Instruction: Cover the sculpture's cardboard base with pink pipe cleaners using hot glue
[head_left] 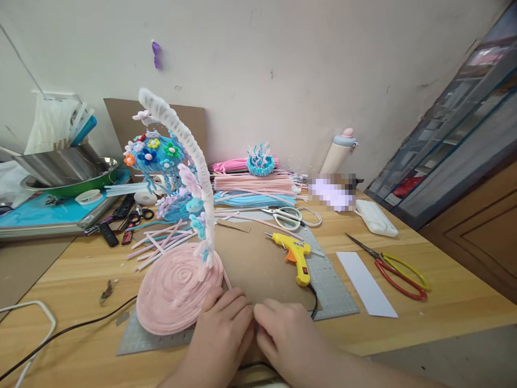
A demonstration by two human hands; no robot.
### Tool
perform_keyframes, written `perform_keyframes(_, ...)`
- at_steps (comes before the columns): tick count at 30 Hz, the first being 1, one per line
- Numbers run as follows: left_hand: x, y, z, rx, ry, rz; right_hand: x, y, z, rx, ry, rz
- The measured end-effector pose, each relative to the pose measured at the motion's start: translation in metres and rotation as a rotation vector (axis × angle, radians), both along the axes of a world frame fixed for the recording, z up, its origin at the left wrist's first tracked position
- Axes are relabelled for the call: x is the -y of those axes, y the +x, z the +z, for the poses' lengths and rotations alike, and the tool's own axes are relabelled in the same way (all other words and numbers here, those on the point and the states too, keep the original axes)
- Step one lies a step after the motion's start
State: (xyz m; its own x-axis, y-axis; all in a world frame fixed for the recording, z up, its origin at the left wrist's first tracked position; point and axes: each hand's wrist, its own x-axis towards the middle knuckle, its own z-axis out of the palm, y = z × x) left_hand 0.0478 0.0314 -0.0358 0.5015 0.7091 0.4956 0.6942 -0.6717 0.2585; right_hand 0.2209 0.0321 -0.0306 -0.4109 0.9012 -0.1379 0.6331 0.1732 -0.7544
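Note:
My left hand (228,326) is closed, its fingers curled beside a coiled pink pipe-cleaner disc (173,293). A pink pipe cleaner (226,280) runs from the disc's right edge into these fingers. Close against it, my right hand (285,331) is also closed; whatever it grips is hidden behind the fingers. From the disc rises a white fuzzy arch (202,161) with pink and blue flowers along it. Behind the arch is a blue pipe-cleaner piece (151,153) covered in colourful flowers. A yellow glue gun (293,253) lies on cardboard (258,258) beyond my right hand.
Red-and-yellow-handled scissors (398,275) and a white card strip (365,283) lie right. Farther back are pale-handled scissors (288,217) and pipe-cleaner bundles (254,185). Black cable (68,328) crosses the left table. A metal bowl (60,164) stands back left, a bottle (337,153) back right.

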Motion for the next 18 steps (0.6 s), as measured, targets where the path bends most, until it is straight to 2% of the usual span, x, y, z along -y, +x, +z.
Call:
perform_keyframes(3, 0.007, -0.013, 0.001, -0.022, 0.056, 0.038, 0.001, 0.004, 0.007, 0.109, 0.024, 0.038)
perform_keyframes(6, 0.018, -0.047, -0.003, -0.089, 0.177, 0.153, -0.003, 0.011, 0.019, 0.155, 0.010, 0.062)
perform_keyframes(8, 0.024, -0.076, -0.008, -0.123, 0.212, 0.289, -0.008, 0.015, 0.026, 0.124, -0.006, 0.047)
perform_keyframes(11, 0.024, -0.112, -0.013, -0.249, 0.167, 0.469, -0.018, 0.013, 0.029, 0.014, -0.085, -0.041)
perform_keyframes(14, 0.017, -0.127, -0.014, -0.300, 0.142, 0.487, -0.029, -0.001, 0.022, -0.083, -0.200, -0.094)
perform_keyframes(18, 0.009, -0.127, -0.014, -0.351, 0.080, 0.444, -0.048, -0.024, 0.011, -0.222, -0.417, -0.112)
